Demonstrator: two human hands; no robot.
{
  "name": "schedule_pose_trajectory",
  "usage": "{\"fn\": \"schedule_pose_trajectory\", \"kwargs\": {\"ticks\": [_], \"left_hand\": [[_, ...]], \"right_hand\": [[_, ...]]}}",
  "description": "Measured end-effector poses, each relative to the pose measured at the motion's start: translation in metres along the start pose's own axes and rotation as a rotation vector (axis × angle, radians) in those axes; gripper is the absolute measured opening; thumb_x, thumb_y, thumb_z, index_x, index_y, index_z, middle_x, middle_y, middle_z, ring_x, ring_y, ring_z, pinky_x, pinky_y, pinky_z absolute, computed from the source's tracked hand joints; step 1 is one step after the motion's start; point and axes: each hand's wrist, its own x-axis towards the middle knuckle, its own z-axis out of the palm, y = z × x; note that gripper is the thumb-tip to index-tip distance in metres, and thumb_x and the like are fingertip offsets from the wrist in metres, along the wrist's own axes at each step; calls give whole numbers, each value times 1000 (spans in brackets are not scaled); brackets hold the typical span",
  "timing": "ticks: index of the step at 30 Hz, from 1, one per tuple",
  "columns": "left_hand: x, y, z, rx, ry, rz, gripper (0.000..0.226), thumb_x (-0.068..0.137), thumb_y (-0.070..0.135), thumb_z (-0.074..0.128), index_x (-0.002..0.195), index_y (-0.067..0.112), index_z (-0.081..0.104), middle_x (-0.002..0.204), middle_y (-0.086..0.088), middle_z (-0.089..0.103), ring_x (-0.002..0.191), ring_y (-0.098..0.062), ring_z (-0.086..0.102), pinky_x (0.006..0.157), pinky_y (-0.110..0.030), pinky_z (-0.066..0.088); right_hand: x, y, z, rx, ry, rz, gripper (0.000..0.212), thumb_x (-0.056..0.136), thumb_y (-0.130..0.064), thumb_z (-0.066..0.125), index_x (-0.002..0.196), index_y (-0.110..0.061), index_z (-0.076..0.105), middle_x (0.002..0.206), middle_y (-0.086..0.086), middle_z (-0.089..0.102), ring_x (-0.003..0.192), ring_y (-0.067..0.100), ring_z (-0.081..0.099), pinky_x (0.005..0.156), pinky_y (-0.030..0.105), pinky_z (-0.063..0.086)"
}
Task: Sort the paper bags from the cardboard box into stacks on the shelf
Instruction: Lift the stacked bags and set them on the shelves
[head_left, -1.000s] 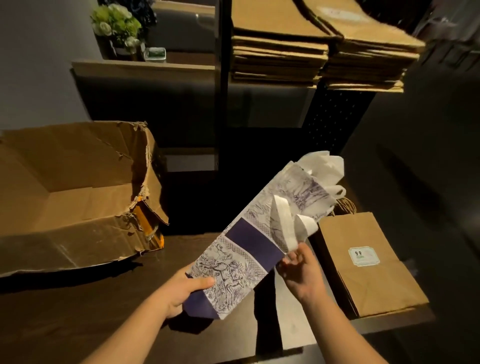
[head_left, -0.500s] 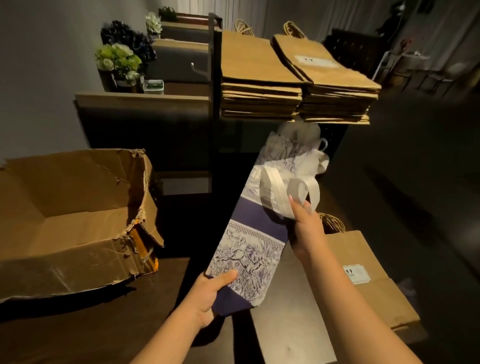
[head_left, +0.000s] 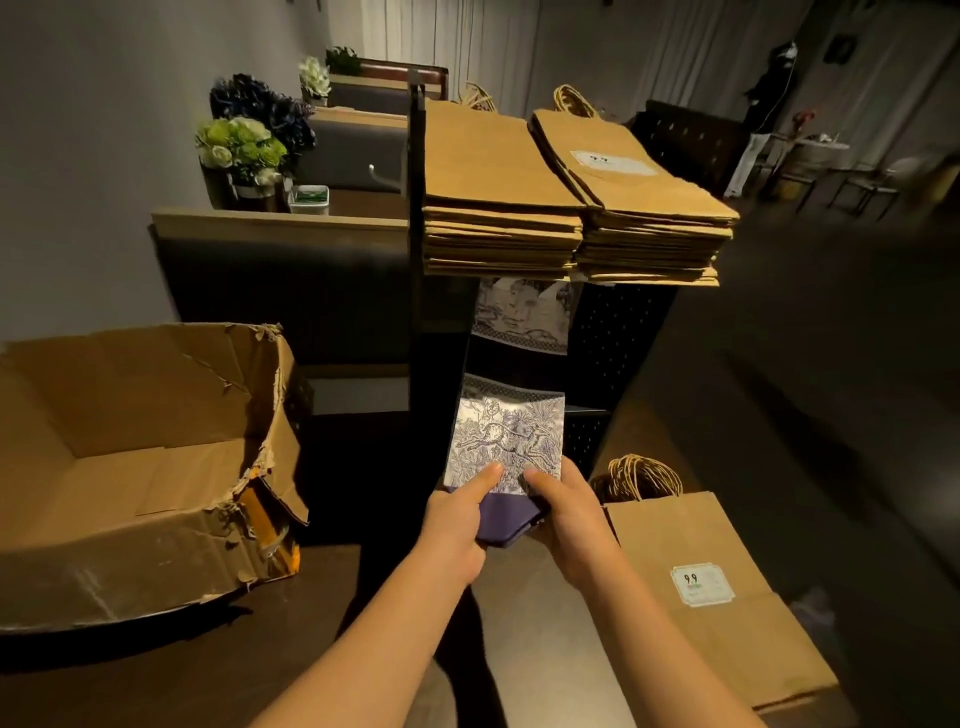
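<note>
A second ago I had the printed bag (head_left: 506, 441) slanted above the desk (head_left: 156, 686), my right hand (head_left: 566, 514) pinching its white ribbon handles near the top and my left hand (head_left: 457, 519) at the bottom. Now both hands grip the bag's dark blue bottom edge, thumbs on the printed face, and the bag points straight ahead into the lower level of the shelf (head_left: 415, 234); its upper part and the handles are hidden in the dark under the top level. The view has also lifted, so more of the room shows.

I count two stacks of brown bags on the top level: the left stack (head_left: 498, 208) and the right stack (head_left: 649, 218), touching side by side, the right one topped by a bag with a white label. One more printed bag (head_left: 524, 314) shows just below them, at the back. One loose brown bag (head_left: 727, 597) with a "99" sticker and twine handles lies on the desk just beside my right hand. One torn cardboard box (head_left: 130, 457) sits open on the left of the desk. Beyond it, on a ledge, I see three flower bunches (head_left: 241, 148).
</note>
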Motion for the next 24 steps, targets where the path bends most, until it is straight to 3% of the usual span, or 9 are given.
{"fn": "schedule_pose_trajectory", "kwargs": {"ticks": [2, 5, 11, 14, 16, 20, 24], "left_hand": [[5, -4, 5, 7, 25, -4, 61, 75, 27, 82, 119, -5, 53, 104, -23, 66, 85, -37, 69, 69, -45, 60], [9, -7, 12, 0, 31, -27, 64, 75, 29, 82, 122, -4, 53, 104, -22, 66, 85, -36, 68, 67, -41, 59], [18, -1, 16, 55, -21, -2, 35, 85, 33, 69, 109, 11, 57, 103, -11, 65, 90, -28, 66, 67, -36, 55], [19, 0, 12, 147, -77, 15, 12, 90, 22, 56, 93, 14, 49, 82, -6, 55, 64, -17, 54, 51, -27, 43], [19, -2, 14, 166, -108, 46, 10, 94, 15, 53, 90, 13, 45, 76, -7, 50, 54, -13, 44, 44, -23, 36], [21, -6, 26, 122, -126, 108, 9, 98, 11, 51, 90, 11, 47, 81, -8, 54, 56, -13, 45, 44, -21, 39], [29, -9, 32, 113, -100, 144, 7, 99, 11, 51, 92, 11, 48, 87, -10, 53, 56, -13, 45, 43, -20, 40]], "right_hand": [[4, -2, -3, -19, 7, 27, 22, 95, -20, 57, 117, -19, 58, 100, 4, 65, 85, 18, 62, 68, 34, 53], [14, -4, -9, -46, 50, 98, 9, 95, -19, 56, 96, -11, 54, 82, 5, 51, 73, 18, 53, 62, 31, 48], [42, -10, -23, 33, 20, 184, 12, 92, -18, 58, 90, -10, 48, 75, 7, 42, 74, 24, 44, 67, 40, 41], [55, -17, -31, 27, 25, 193, 19, 86, -19, 62, 87, -12, 45, 74, 7, 38, 70, 22, 41, 62, 36, 37], [61, -19, -35, 10, 55, 166, 18, 89, -17, 62, 87, -10, 46, 72, 7, 39, 66, 20, 43, 59, 34, 37], [60, -13, -40, 62, 103, 141, 19, 90, -25, 65, 94, -10, 55, 77, 11, 51, 75, 26, 50, 65, 36, 43], [55, -6, -42, 69, 86, 186, 19, 92, -25, 63, 97, -6, 61, 88, 14, 63, 75, 22, 59, 62, 31, 52]]}}
